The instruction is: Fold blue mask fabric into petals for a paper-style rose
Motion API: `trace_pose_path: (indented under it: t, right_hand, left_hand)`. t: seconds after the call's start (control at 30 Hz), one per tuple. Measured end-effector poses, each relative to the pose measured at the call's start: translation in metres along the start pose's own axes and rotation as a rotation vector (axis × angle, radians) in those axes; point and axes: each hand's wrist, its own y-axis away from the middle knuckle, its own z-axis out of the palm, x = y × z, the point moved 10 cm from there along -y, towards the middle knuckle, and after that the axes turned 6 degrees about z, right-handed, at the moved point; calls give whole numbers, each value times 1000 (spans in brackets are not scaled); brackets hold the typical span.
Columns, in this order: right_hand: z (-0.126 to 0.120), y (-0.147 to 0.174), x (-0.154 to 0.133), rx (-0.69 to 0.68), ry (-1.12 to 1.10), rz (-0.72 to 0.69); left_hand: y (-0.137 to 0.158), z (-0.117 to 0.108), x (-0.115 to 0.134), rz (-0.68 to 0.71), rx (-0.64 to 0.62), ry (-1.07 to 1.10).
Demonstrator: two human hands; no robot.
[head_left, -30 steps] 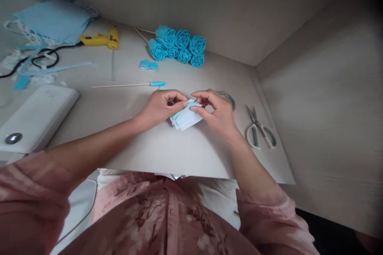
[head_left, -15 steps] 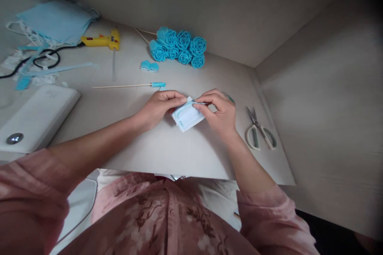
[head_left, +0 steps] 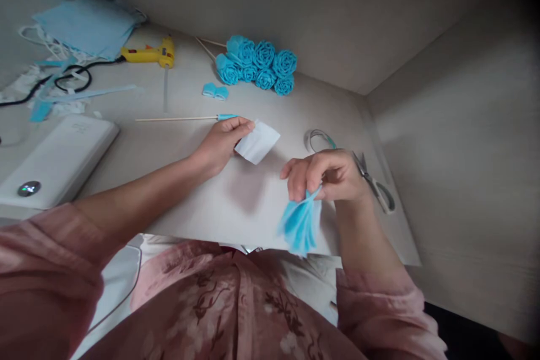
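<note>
My left hand (head_left: 225, 143) pinches a small white square of fabric (head_left: 258, 142) by its left corner, above the table. Lower and to the right, my right hand (head_left: 327, 177) grips a bunch of blue pleated mask fabric (head_left: 300, 225) by its top edge; the lower part fans out and is slightly blurred. Just behind my left hand lies a thin wooden stick (head_left: 177, 119) with a blue wrapped tip (head_left: 228, 116). A pair of scissors (head_left: 379, 188) rests beside my right wrist, partly covered by it.
Blue fabric roses (head_left: 265, 55) on sticks lie at the back, with a small blue bow-shaped piece (head_left: 215, 91) before them. At left are a yellow glue gun (head_left: 145, 55), stacked blue masks (head_left: 86, 25), scraps and a white power bank (head_left: 59, 160). A wire coil (head_left: 318, 138) sits right of centre.
The layered fabric held between both hands has come apart. My right hand has moved right and toward me with the blue pleated part, while my left hand keeps a white square.
</note>
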Motion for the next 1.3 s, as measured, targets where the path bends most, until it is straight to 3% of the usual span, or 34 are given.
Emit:
trace_pose_path:
  t: [0.13, 0.43, 0.53, 0.77, 1.03, 1.3]
  right_hand:
    - [-3, 4, 6, 4, -49, 68]
    - [-34, 3, 38, 491, 226, 301]
    - [-37, 4, 45, 577, 278, 338]
    - [-38, 4, 41, 590, 475, 321]
    - [-42, 7, 38, 650, 624, 280]
    - [-42, 2, 27, 665, 734, 232]
  left_hand:
    - [2, 2, 3, 8, -31, -38]
    - [9, 16, 22, 174, -106, -266]
    - [11, 22, 19, 171, -158, -277]
    - [14, 30, 16, 159, -234, -246]
    - [16, 28, 17, 143, -219, -279]
    - [14, 37, 7, 157, -337, -184]
